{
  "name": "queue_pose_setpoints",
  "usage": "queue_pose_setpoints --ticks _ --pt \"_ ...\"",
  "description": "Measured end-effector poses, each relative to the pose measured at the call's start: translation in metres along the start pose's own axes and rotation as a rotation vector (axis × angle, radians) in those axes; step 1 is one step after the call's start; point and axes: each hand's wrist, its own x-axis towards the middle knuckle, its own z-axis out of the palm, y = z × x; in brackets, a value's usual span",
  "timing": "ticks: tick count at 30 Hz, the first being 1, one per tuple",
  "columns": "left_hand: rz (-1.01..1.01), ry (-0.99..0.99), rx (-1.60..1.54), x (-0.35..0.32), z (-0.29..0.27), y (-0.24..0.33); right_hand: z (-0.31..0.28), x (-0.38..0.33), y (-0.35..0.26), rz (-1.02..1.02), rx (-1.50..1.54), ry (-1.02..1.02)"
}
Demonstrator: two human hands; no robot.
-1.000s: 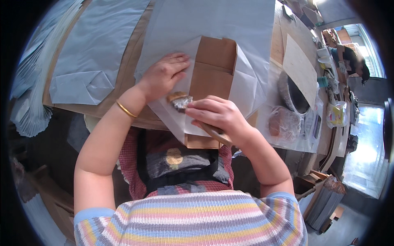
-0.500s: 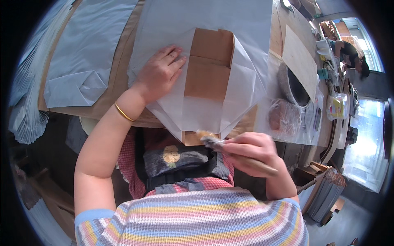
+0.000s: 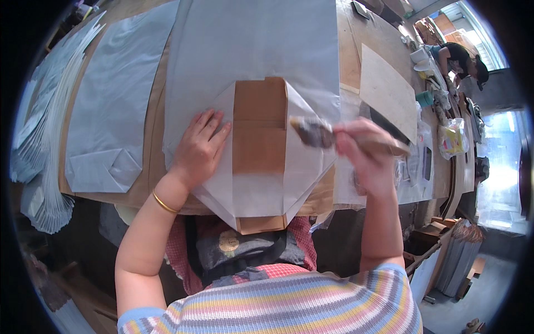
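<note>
In front of me a large whitish-grey paper bag [image 3: 250, 39] lies flat, its bottom end opened out into an angular shape. Brown paper [image 3: 258, 147] shows in the middle of that end, with pale flaps on both sides. My left hand [image 3: 200, 147] rests flat on the left flap, fingers stretched out and holding nothing. A brush [image 3: 316, 133] with dark bristles and a lighter tip is gripped in my right hand [image 3: 364, 153], slightly blurred by motion. Its bristles are over the right flap; whether they touch the paper I cannot tell.
Left of the bag lies another bag [image 3: 117, 89] with a folded end, beside a fanned stack of sheets [image 3: 39, 133]. To the right, a pale board [image 3: 389, 94] partly covers a dark container. A plastic packet [image 3: 453, 136] lies farther right. Another person [image 3: 461, 58] bends at the far right.
My right hand has carried the brush from the bag's near edge up and right to the right flap. My left hand stays on the left flap. The whole view has shifted.
</note>
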Motion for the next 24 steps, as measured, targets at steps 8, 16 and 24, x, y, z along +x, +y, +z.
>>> queue_pose_setpoints --ticks 8,16,24 --pt "-0.005 -0.058 -0.02 0.005 -0.002 0.002 0.035 0.082 0.068 0.193 -0.226 0.058" --pt "-0.101 0.072 -0.178 -0.001 -0.002 -0.004 0.076 0.078 0.034 -0.351 -0.176 0.111" --pt "-0.154 0.137 -0.231 0.0 0.002 -0.001 0.115 0.068 0.019 -0.343 -0.164 -0.304"
